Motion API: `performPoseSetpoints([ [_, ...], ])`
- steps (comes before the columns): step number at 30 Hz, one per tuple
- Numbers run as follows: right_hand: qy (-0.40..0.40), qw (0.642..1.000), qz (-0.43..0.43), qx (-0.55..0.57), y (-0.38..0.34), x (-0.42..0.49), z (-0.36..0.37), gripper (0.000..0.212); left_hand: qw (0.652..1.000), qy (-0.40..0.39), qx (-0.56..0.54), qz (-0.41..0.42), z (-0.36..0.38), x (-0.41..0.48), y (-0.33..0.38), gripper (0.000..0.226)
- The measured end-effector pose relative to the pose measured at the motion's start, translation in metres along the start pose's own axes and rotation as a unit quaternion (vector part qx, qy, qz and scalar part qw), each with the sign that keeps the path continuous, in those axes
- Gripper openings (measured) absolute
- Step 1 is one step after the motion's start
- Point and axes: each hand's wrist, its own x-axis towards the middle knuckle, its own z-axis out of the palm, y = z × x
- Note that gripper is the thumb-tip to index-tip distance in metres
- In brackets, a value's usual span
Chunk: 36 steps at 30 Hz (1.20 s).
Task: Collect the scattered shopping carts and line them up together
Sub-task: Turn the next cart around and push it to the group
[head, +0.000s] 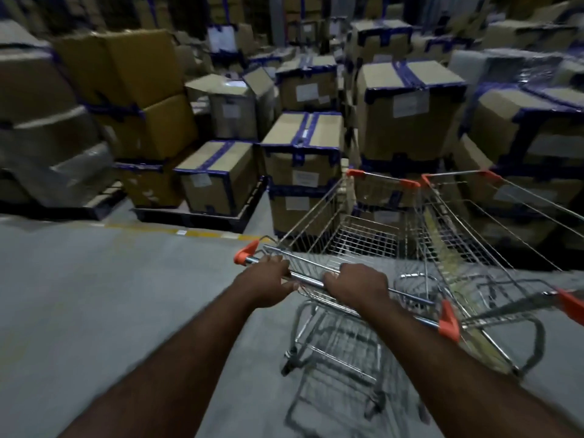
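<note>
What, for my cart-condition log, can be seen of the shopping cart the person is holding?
It is a wire shopping cart of shiny silver metal, basket empty, upright on the grey floor. Orange plastic caps sit at both ends of its handle bar and on the front corners. The left hand and right hand grip the bar. Its front faces stacked boxes; a second cart stands close on its right, contact unclear. Wheels are blurred.

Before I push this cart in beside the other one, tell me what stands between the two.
Nothing visible stands between them. The left hand and right hand grip the handle of the shopping cart; the second cart sits immediately to its right, front corners almost meeting. Stacked cardboard boxes stand just ahead.
</note>
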Motion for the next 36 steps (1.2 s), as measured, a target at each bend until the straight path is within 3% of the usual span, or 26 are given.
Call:
performPoseSetpoints([
  [4, 0.014, 0.995, -0.097, 0.018, -0.062, 0.003, -0.019, 0.065, 0.997, 0.043, 0.012, -0.064, -0.031, -0.035, -0.025, 0.069],
  [11, 0.042, 0.956, -0.29, 0.009, -0.199, -0.04, -0.05, 0.068, 0.977, 0.137, 0.026, -0.162, -0.072, -0.142, -0.1, 0.065],
  [18, 0.023, 0.885, -0.464, -0.005, -0.369, -0.159, -0.053, 0.069, 0.938, 0.159, 0.033, -0.307, -0.09, -0.34, -0.2, 0.067],
  [26, 0.04, 0.768, -0.638, 0.03, -0.553, -0.343, -0.057, 0.068, 0.853, 0.201, 0.048, -0.48, -0.105, -0.6, -0.27, 0.068],
  [36, 0.007, 0.597, -0.801, 0.032, -0.716, -0.574, -0.049, 0.073, 0.695, 0.237, 0.019, -0.678, -0.083, -0.875, -0.283, 0.068],
])
